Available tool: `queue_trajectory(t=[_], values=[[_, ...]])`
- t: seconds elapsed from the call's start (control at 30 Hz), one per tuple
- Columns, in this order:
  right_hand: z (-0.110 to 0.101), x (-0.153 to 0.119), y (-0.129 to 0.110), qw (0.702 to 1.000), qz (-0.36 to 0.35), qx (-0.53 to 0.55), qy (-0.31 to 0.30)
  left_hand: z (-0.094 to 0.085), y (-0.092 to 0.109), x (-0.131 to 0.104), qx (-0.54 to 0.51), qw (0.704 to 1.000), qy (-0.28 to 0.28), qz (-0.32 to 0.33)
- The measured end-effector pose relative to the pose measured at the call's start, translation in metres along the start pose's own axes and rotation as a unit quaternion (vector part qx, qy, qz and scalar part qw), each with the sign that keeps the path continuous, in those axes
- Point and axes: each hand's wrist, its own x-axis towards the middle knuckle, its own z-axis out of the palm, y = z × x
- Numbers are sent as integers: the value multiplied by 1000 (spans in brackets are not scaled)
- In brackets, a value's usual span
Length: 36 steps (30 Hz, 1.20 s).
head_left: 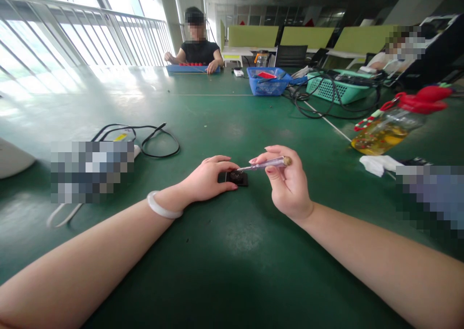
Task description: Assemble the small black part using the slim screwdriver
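On the green table lies a small black square part with a round middle. My left hand grips it from the left, thumb at the near edge and fingers over the far side. A white bangle circles that wrist. Between the thumb and fingers of my right hand is a screwdriver with a translucent purple handle. Its shaft points left, and its tip is at the top of the black part. Whether the tip sits in a screw is too small to tell.
A blurred-out object and a black cable lie to the left. At right stands a red-lidded bottle. Farther back are a blue basket, a green basket and tangled cables. A person sits across, hands at a blue tray.
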Motion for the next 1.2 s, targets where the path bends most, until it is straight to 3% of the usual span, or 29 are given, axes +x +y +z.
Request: queue_trajectory(t=[0.53, 0.77, 1.0, 1.2], values=[[-2, 8, 7, 983, 133, 113, 56, -6, 2, -2, -48, 996, -61, 40], [-1, 14, 16, 953, 209, 201, 91, -6, 1, -1, -47, 996, -64, 44], [-2, 16, 29, 910, 309, 235, 148, -7, 3, -2, -50, 995, -72, 44], [-2, 16, 38, 885, 357, 251, 162, -6, 3, -2, -50, 995, -75, 47]])
